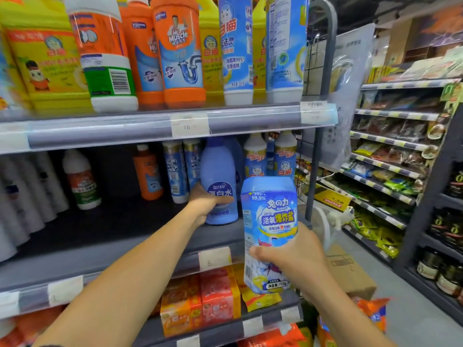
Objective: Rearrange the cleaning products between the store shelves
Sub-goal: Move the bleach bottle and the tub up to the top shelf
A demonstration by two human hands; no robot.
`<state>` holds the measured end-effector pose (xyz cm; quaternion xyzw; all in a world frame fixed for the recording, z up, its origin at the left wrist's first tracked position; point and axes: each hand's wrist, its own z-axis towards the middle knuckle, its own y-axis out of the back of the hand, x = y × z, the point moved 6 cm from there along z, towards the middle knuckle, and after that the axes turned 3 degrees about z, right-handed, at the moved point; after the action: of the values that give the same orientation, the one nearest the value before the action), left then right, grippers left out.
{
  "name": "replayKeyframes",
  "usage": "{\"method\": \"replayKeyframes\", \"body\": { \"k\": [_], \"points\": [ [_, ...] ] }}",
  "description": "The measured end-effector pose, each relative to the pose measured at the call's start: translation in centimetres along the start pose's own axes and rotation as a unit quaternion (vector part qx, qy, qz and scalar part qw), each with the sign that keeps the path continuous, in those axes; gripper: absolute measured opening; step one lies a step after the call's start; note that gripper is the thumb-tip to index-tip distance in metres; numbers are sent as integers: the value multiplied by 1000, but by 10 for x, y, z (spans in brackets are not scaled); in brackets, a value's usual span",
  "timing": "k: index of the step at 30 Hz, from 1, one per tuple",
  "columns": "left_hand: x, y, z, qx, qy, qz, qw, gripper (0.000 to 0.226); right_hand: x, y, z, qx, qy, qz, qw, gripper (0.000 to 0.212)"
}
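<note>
Two grips: my left hand [206, 205] wraps the pale-blue plastic bottle [218, 171], open grey shelf board [112, 234] leftward; right hand [298, 259] holds a blue printed pack [270, 216].

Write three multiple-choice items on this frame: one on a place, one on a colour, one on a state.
1. Where does the pale blue plastic bottle held by the left grip stand?
A. top shelf
B. floor
C. middle grey shelf

2. What colour is the top-shelf plastic bottle with the pipe picture?
A. orange
B. black
C. green

3. What is the right grip doing?
A. hanging empty
B. holding the blue-and-white printed package
C. pressing a price tag

Answers:
1. C: it stands on the board below the top one.
2. A: its body is orange.
3. B: fingers curl round the package's lower half.
</note>
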<state>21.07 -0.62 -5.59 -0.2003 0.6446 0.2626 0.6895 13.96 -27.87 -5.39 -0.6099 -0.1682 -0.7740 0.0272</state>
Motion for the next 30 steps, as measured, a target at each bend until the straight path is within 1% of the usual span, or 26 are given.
{"method": "replayKeyframes", "body": {
  "k": [2,5,9,12,14,17,19,24,30],
  "points": [
    [3,-4,6,7,-2,3,1000,73,-3,2,3,2,-1,5,1000,43],
    [3,-9,15,15,-14,-1,1000,57,-8,5,7,1,-4,15,1000,45],
    [3,-16,26,46,-27,-22,998,54,-14,8,11,-5,-6,19,1000,49],
    [3,-18,32,62,-32,-23,997,51,-17,10,14,-3,-6,20,1000,46],
    [2,-21,34,74,-33,-24,996,54,-17,11,16,-2,-3,22,1000,46],
    [3,-24,37,78,-28,-34,996,69,-18,13,18,-5,0,21,1000,46],
    [5,-26,38,75,-27,-35,996,71,-19,14,19,-8,-4,21,1000,46],
    [5,-31,40,48,-34,-26,998,64,-20,16,23,-5,-14,27,1000,62],
    [6,-37,45,41,-56,-20,997,61,-24,20,25,-11,-22,22,999,64]
  ]
}}
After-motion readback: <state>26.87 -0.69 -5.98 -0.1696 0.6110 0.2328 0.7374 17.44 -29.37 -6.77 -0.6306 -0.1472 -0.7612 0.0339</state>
